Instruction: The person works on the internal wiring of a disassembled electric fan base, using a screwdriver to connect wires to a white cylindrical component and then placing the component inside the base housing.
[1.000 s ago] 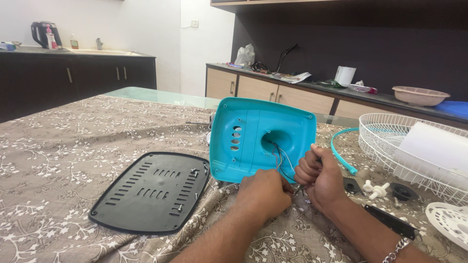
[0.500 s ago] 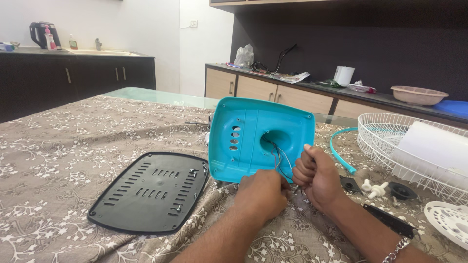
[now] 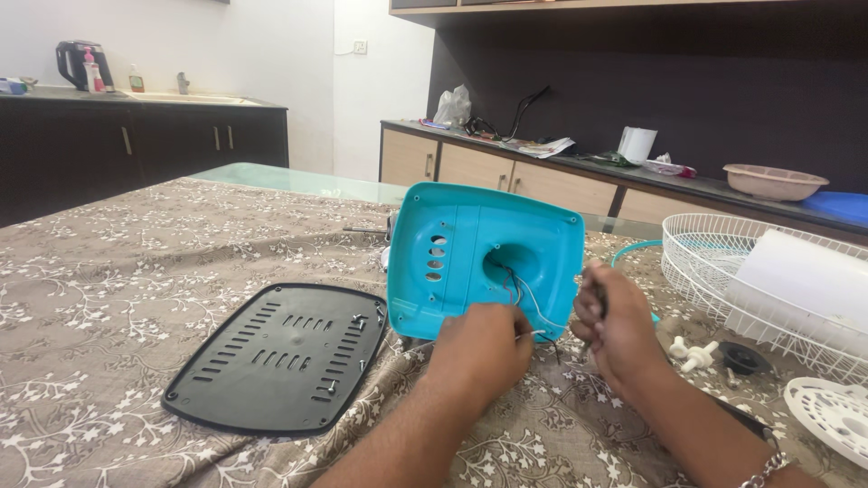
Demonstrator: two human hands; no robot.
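A turquoise plastic fan base (image 3: 470, 258) stands on edge on the patterned tablecloth, its hollow inside facing me, with thin wires (image 3: 520, 294) hanging out of a central hole. My left hand (image 3: 479, 348) is at the base's lower edge, its fingers pinching a wire end. My right hand (image 3: 615, 330) sits just right of the base, closed around a thin dark tool (image 3: 599, 298) near the wires.
A black vented bottom plate (image 3: 280, 357) lies flat to the left, with small screws on it. A white wire fan guard (image 3: 768, 280) holding a white blade, white knobs (image 3: 692, 352) and a black cap (image 3: 743, 358) lie to the right. Counters line the walls.
My right hand has shifted slightly right and up, away from the base's edge. My left hand stays at the wires. The base and black plate have not moved.
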